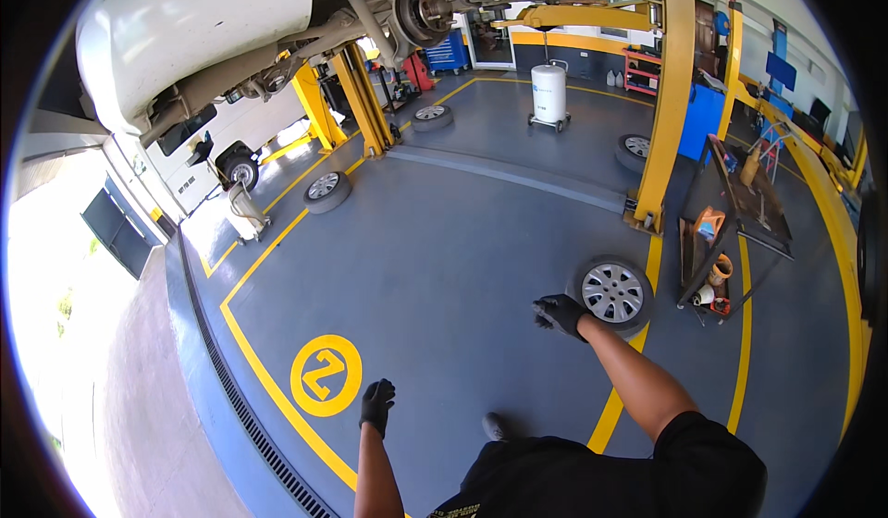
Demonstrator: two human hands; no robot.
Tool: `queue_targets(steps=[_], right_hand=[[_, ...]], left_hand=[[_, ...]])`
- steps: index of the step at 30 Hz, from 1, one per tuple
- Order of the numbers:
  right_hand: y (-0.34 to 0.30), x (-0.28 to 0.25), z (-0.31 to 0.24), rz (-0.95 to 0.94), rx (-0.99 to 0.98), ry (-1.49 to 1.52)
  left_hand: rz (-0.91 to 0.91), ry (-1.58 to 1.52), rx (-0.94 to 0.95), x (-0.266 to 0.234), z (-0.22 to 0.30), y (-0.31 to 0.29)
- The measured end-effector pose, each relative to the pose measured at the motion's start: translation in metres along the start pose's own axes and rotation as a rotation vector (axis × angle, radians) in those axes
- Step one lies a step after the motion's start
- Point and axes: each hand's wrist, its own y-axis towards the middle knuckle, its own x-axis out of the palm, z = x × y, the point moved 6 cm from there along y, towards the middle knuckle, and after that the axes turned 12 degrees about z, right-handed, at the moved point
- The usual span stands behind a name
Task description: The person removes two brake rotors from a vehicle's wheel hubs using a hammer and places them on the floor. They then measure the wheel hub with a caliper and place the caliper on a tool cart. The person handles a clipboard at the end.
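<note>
My left hand (376,406) wears a black glove and hangs above the floor, just right of a yellow painted circle (326,376). Its fingers bend loosely around nothing. Reaching forward on the right, my right hand (559,314), also in a black glove, is empty with its fingers a little apart. It overlaps the left edge of the nearest wheel (612,292) in the picture; whether it touches the wheel I cannot tell. That wheel lies flat with its silver cover up. Overhead at the far side is a raised white vehicle (194,37) with a bare wheel hub (425,11).
More wheels lie at the far left (326,191), far middle (432,117) and far right (635,151). A yellow lift post (664,102) stands ahead on the right, beside a dark tool cart (754,194). A white wheeled tank (548,94) stands at the back. A drain grate (242,398) runs along the left.
</note>
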Motion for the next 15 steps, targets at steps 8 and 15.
queue_targets(steps=[8,15], right_hand=[[0.122,-0.063,-0.181,-0.083,-0.344,-0.071],[0.216,-0.162,-0.402,0.084,-0.850,-0.200]], left_hand=[[0.063,0.257,0.625,0.154,0.334,0.118],[-0.048,0.351,1.554,0.335,0.649,0.070]])
